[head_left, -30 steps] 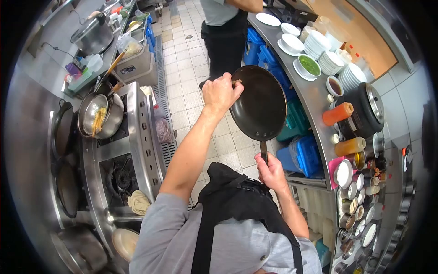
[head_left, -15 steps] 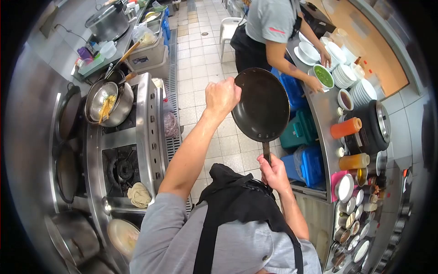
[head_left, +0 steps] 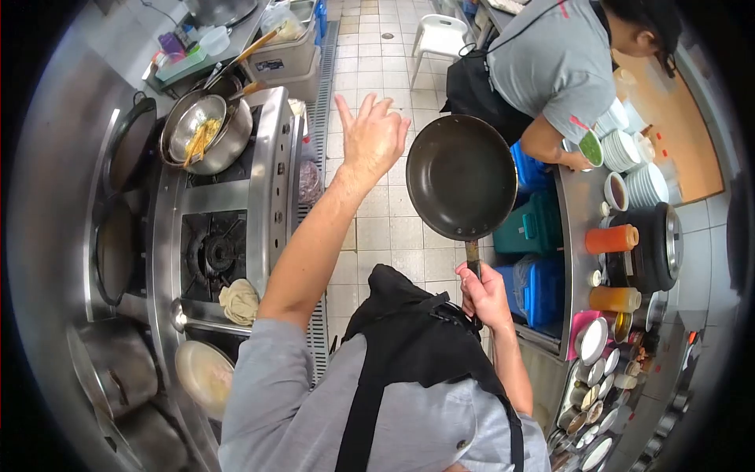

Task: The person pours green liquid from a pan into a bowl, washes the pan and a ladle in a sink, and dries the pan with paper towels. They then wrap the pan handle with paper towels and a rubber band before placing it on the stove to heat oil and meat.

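A dark frying pan (head_left: 462, 177) is held out in front of my body, its round inside facing me and looking bare. My right hand (head_left: 484, 295) wraps around its handle, below the pan. Left of the rim, my left hand (head_left: 371, 135) is raised with fingers spread, apart from the pan and holding nothing. Below both arms is my black apron (head_left: 417, 330).
On the left, a stove (head_left: 216, 248) bears a steel pot (head_left: 234, 149) with a strainer of yellowish food and a folded cloth (head_left: 238, 302). At the right, a co-worker (head_left: 543, 71) tilts a bowl of green food (head_left: 591, 148) over a counter with stacked plates (head_left: 647, 187) and sauce bottles (head_left: 612, 239).
My left hand has come off the pan's rim and opened, moving up and left. The pan has shifted slightly right. The co-worker has leaned over the counter, tilting the bowl.
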Tool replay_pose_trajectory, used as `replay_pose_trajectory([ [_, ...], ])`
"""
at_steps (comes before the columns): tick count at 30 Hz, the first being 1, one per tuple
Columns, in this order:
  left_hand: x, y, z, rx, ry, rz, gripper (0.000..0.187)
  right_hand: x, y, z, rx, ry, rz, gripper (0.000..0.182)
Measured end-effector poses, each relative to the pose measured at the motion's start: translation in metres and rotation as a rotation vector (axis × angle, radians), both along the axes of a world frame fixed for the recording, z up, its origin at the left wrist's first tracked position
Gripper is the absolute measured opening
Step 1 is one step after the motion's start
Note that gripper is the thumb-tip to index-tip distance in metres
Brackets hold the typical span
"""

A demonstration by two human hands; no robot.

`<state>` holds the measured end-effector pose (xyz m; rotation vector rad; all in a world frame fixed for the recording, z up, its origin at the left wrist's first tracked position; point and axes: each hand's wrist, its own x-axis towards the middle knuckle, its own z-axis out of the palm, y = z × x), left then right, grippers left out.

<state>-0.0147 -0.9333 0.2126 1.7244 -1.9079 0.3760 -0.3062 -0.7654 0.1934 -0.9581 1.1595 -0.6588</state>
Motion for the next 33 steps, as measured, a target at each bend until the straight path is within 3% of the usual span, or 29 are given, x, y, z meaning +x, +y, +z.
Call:
replay_pose_trajectory([
  [2,-0.003,-0.003,-0.005,-0.098,0.045,-0.042,0.021,0.004,-0.001,-0.001,-0.006,0.014,0.059,0.016],
  [4,-0.009,-0.004,-0.007,-0.106,0.438,-0.229,0.018,0.01,0.0,0.001,0.014,0.004,0.084,0.016],
  [7,-0.003,0.011,-0.007,0.068,0.689,-0.186,0.019,0.012,0.008,0.005,0.084,0.075,0.125,0.015],
  [8,0.0,0.021,-0.025,-0.032,0.881,-0.172,0.018,0.018,0.01,0.011,0.126,0.118,0.102,0.017],
  [10,0.01,0.06,-0.046,-0.241,0.705,0.036,0.019,0.015,0.012,-0.011,0.031,0.12,0.137,0.022],
  [13,0.042,0.117,-0.13,-0.392,0.835,0.277,0.027,0.02,0.005,-0.011,0.042,0.136,0.205,0.016],
  [14,0.066,0.157,-0.129,-0.186,0.908,0.442,0.046,0.023,0.002,-0.011,0.052,0.132,0.214,0.015],
  [15,0.088,0.185,-0.14,-0.099,0.466,0.744,0.054,0.025,-0.001,-0.01,0.053,0.137,0.218,0.015],
  [17,0.151,0.257,-0.178,0.309,0.396,1.033,0.05,0.029,-0.007,-0.008,0.087,0.162,0.227,0.018],
  [18,0.159,0.283,-0.186,0.316,0.232,1.285,0.049,0.029,-0.013,-0.011,0.084,0.162,0.226,0.018],
  [19,0.171,0.297,-0.151,0.59,0.311,1.452,0.055,0.028,-0.019,-0.016,0.105,0.148,0.268,0.017],
  [20,0.183,0.321,-0.156,0.626,0.404,1.417,0.064,0.026,-0.025,-0.015,0.117,0.136,0.289,0.017],
  [21,0.212,0.343,-0.193,0.776,0.386,1.338,0.064,0.033,-0.031,-0.008,0.161,0.178,0.293,0.017],
  [22,0.21,0.36,-0.211,0.673,0.171,1.255,0.054,0.037,-0.036,-0.005,0.213,0.172,0.27,0.018],
  [23,0.219,0.362,-0.229,0.711,0.369,1.289,0.048,0.044,-0.042,-0.001,0.216,0.106,0.3,0.019],
  [26,0.23,0.365,-0.217,0.556,0.452,1.114,0.028,0.059,-0.056,0.0,0.271,-0.053,0.366,0.016],
  [27,0.239,0.366,-0.217,0.508,0.534,1.179,0.033,0.067,-0.057,0.003,0.302,-0.085,0.358,0.016],
  [28,0.231,0.353,-0.187,0.443,0.566,1.192,0.032,0.075,-0.058,0.005,0.338,-0.119,0.357,0.015],
  [32,0.174,0.277,-0.074,-0.085,0.865,0.849,0.042,0.089,-0.056,0.004,0.373,-0.137,0.37,0.014],
  [33,0.156,0.254,-0.047,-0.097,0.829,0.736,0.043,0.093,-0.054,0.006,0.385,-0.14,0.383,0.014],
])
